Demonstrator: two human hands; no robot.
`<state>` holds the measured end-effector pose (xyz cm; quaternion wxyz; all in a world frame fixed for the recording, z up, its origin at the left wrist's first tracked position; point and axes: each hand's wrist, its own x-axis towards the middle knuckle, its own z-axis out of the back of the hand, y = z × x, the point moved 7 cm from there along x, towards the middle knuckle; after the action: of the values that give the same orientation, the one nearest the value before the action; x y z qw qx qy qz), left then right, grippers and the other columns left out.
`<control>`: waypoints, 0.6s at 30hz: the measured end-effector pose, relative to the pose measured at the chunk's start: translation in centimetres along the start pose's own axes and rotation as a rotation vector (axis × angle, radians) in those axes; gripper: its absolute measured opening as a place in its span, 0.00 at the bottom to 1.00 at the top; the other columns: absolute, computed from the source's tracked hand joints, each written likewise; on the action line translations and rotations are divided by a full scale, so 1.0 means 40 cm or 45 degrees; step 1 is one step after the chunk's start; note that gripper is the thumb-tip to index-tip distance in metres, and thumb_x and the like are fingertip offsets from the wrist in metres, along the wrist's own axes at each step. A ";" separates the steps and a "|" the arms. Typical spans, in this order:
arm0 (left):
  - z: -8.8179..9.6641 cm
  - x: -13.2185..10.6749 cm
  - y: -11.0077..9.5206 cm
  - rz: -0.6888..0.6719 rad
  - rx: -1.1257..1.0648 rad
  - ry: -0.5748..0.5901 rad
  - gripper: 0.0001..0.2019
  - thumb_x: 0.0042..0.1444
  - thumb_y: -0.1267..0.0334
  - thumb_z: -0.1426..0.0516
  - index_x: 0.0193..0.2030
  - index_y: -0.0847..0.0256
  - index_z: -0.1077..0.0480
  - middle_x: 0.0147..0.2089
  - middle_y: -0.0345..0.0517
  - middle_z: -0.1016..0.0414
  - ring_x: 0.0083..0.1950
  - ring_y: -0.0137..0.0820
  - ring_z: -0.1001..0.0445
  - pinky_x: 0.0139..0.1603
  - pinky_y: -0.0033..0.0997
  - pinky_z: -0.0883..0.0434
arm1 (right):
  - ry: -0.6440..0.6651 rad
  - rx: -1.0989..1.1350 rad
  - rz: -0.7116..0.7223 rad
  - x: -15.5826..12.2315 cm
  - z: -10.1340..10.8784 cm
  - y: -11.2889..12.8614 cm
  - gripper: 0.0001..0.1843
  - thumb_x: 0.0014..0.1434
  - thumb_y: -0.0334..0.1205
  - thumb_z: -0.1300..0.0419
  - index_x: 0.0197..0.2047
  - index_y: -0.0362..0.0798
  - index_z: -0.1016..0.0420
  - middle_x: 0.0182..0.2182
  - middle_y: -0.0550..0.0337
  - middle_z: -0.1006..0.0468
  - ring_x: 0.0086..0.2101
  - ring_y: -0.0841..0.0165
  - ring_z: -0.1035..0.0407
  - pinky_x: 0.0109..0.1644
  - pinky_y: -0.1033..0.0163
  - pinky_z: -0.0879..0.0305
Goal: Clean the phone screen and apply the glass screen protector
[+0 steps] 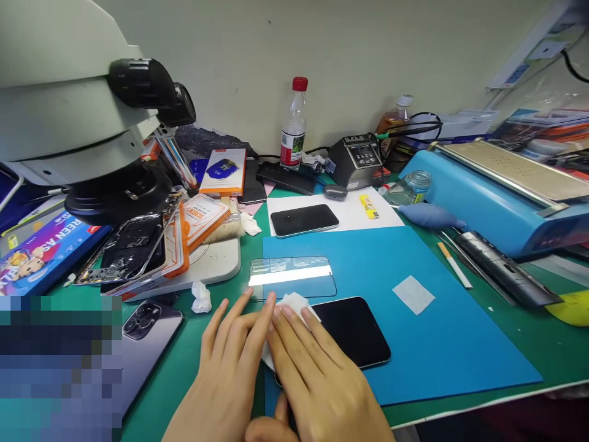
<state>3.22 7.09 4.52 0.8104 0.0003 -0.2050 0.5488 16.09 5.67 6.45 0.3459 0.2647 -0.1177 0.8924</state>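
A black-screened smartphone (354, 331) lies face up on the blue mat (442, 344). My right hand (322, 380) is flat over its left part, fingers together, pressing a white wipe (294, 302) onto the screen. At the phone's left end is my left hand (232, 353), its fingers stretched and spread, one fingertip by the wipe. Both hands hide the phone's left end. Just beyond them lies a clear screen protector (294, 277) with a black border. Right of the phone rests a small square white wipe (413, 295).
A microscope (78, 104) looms at the left above boxes and phone parts. A purple phone (151, 344) lies back up at left. Another phone (304, 220) sits on white paper behind. At right are a blue machine (488, 202), an air blower (430, 215) and a cigarette (454, 265).
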 end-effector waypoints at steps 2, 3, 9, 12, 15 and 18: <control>0.003 -0.002 0.002 0.015 -0.020 -0.008 0.52 0.61 0.67 0.45 0.86 0.51 0.71 0.68 0.52 0.23 0.79 0.53 0.35 0.78 0.60 0.38 | -0.028 0.037 -0.057 0.025 -0.008 -0.002 0.37 0.76 0.61 0.48 0.66 0.36 0.23 0.66 0.39 0.24 0.68 0.53 0.30 0.75 0.48 0.35; 0.004 -0.003 0.001 0.019 -0.037 -0.007 0.52 0.60 0.67 0.45 0.86 0.52 0.70 0.70 0.52 0.24 0.80 0.54 0.36 0.78 0.60 0.38 | -0.037 0.041 -0.082 0.032 -0.011 -0.002 0.38 0.75 0.65 0.47 0.66 0.38 0.23 0.65 0.39 0.23 0.67 0.52 0.29 0.75 0.47 0.34; 0.010 -0.004 -0.016 -0.016 -0.074 -0.014 0.53 0.59 0.67 0.43 0.86 0.53 0.67 0.78 0.55 0.33 0.83 0.58 0.44 0.80 0.63 0.41 | -0.048 0.013 -0.128 0.024 -0.004 0.002 0.38 0.74 0.67 0.46 0.68 0.44 0.23 0.63 0.43 0.21 0.66 0.52 0.27 0.75 0.45 0.34; 0.015 -0.004 -0.008 0.000 -0.129 -0.055 0.52 0.63 0.68 0.45 0.86 0.46 0.71 0.80 0.51 0.35 0.84 0.56 0.45 0.79 0.65 0.40 | -0.047 -0.017 -0.128 0.009 0.004 0.002 0.35 0.74 0.64 0.45 0.68 0.45 0.23 0.63 0.45 0.20 0.66 0.53 0.27 0.74 0.47 0.33; 0.028 -0.009 0.021 0.101 -0.265 -0.121 0.50 0.64 0.68 0.46 0.85 0.37 0.70 0.79 0.44 0.33 0.83 0.54 0.42 0.78 0.67 0.37 | -0.064 -0.028 -0.098 -0.016 0.010 0.010 0.31 0.77 0.59 0.47 0.66 0.44 0.22 0.64 0.49 0.21 0.67 0.57 0.28 0.75 0.51 0.34; 0.049 -0.021 0.050 0.200 -0.368 -0.198 0.42 0.68 0.65 0.49 0.84 0.38 0.62 0.73 0.44 0.26 0.80 0.53 0.36 0.77 0.67 0.34 | -0.193 -0.017 -0.134 -0.048 0.021 0.013 0.26 0.81 0.50 0.51 0.62 0.41 0.19 0.64 0.53 0.21 0.66 0.63 0.28 0.77 0.57 0.39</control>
<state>0.51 6.68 5.59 0.7383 -0.0898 -0.3434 0.5735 17.25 3.88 6.09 0.3841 0.3350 -0.1354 0.8496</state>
